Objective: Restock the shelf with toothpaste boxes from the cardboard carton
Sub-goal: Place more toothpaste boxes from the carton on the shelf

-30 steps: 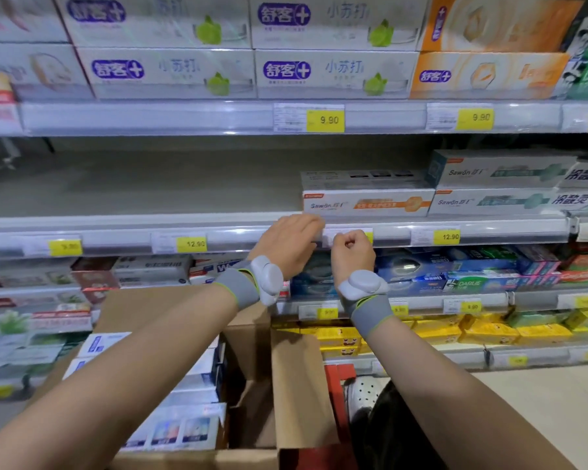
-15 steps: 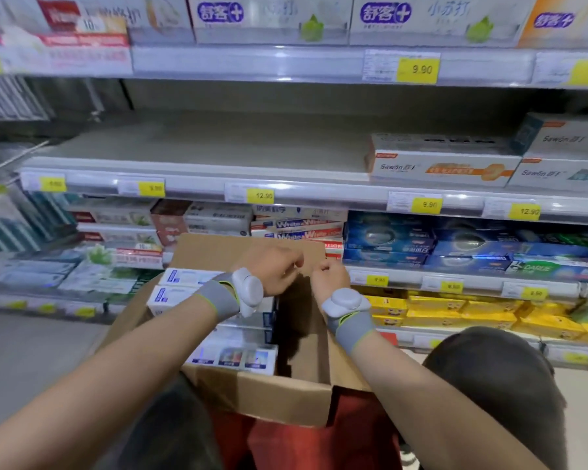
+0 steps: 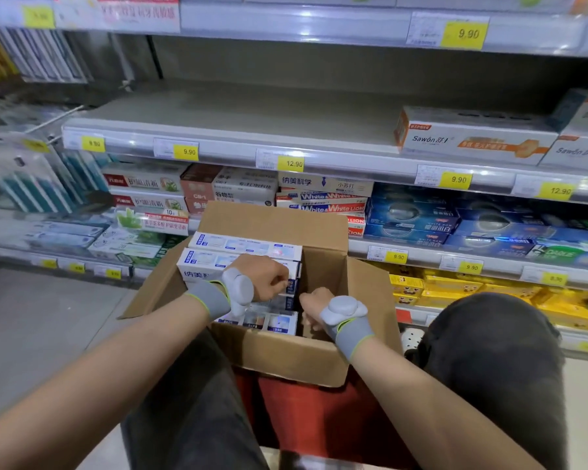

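both hands are down inside the open cardboard carton (image 3: 279, 354), which sits between the person's knees on something red. the left hand (image 3: 265, 281) is curled into a loose fist over the stacked toothpaste boxes (image 3: 241, 249), its fingertips at the right-hand end of one of the boxes; it looks to be pinching that end, though the fingers hide the exact contact. the right hand (image 3: 314, 305) is lower, in the bare right half of the carton, fingers bent downward and touching the end of the lower boxes; whether it grips anything cannot be told, since the fingertips are hidden behind the hand itself. each wrist carries a grey band with a rounded white unit on top.

the toothpaste boxes, white with blue print, lie flat in layers filling the left half of the carton, long sides running left to right. the carton's flaps stand open, the far one upright against the lower shelves.

above it, the middle shelf (image 3: 218, 130) is mostly bare on the left; at its right end sits a sawon box (image 3: 472, 137) with orange print, beside another partly out of frame. yellow price tags (image 3: 294, 163) line the shelf edge.
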Demonstrator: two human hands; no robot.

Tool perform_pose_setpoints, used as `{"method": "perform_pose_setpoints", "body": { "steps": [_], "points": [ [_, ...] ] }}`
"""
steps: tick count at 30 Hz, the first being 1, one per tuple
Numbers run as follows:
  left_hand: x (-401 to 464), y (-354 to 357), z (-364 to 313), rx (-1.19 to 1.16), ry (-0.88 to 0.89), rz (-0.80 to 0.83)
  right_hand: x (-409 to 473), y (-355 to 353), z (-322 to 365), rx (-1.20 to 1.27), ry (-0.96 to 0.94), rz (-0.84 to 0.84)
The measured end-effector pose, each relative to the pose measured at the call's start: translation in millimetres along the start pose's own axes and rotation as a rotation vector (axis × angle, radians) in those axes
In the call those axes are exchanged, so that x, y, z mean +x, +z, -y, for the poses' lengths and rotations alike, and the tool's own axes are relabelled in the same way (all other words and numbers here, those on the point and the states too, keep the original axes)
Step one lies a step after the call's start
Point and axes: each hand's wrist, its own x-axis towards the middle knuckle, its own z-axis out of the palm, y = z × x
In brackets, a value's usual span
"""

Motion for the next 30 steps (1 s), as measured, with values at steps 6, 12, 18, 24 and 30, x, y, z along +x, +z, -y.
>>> {"method": "perform_pose_setpoints", "body": {
  "steps": [6,12,18,24,30],
  "points": [
    [-17,12,-3,-0.025,-0.02,0.099,-13,13,-12,-0.15,0.041,0.083],
    [-23,30,-1,-0.115,-0.111,0.389,-15,21,-11,-0.261,0.005,0.106],
    [-31,38,-4,-0.198,-0.184,0.479,-10,32,0,-0.129,0.014,0.157],
    [-39,33,-5,-0.236,-0.194,0.45,-14,34,9,-0.028,0.04,0.139],
    [-43,30,2,-0.257,-0.137,0.377,-15,25,20,0.099,0.051,0.161]
  ]
}}
